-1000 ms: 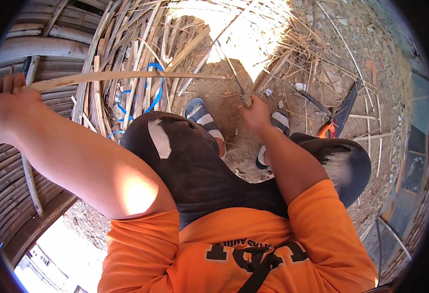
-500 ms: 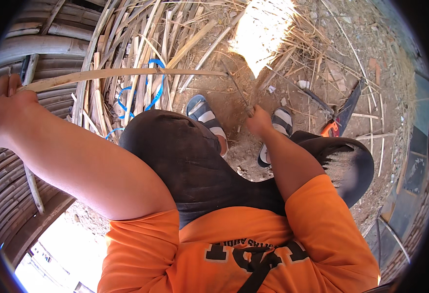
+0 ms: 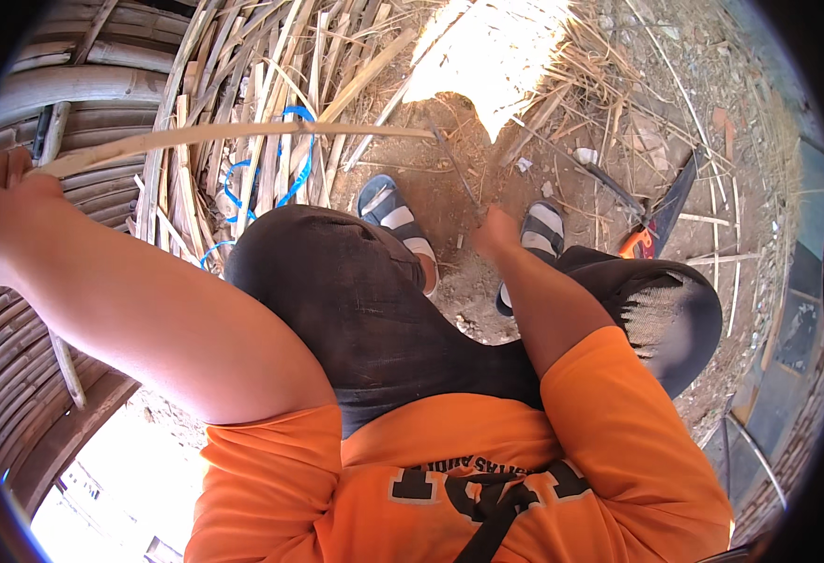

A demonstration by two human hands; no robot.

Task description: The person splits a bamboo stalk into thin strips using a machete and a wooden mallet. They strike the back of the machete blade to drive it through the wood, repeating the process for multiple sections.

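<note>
My left hand point(image 3: 13, 216), at the far left, is closed around one end of a long, pale bamboo strip point(image 3: 243, 130). The strip stretches to the right, slightly bowed, across the pile of split pieces. My right hand point(image 3: 496, 232) is low between my feet, its fingers wrapped round the handle of a knife with a narrow dark blade point(image 3: 455, 167). That blade slants up and left, and its tip meets the strip's far end; whether it is cutting in I cannot tell. The handle is mostly hidden by my fingers.
Split bamboo pieces point(image 3: 187, 159) lie heaped ahead on the left, with a loop of blue strap point(image 3: 307, 169) among them. A handsaw with an orange handle point(image 3: 635, 245) rests on the ground at right. A bamboo slat structure point(image 3: 83, 86) stands at far left.
The strip's far end and the knife tip have risen slightly in view. Both hands keep their holds and have barely moved.
</note>
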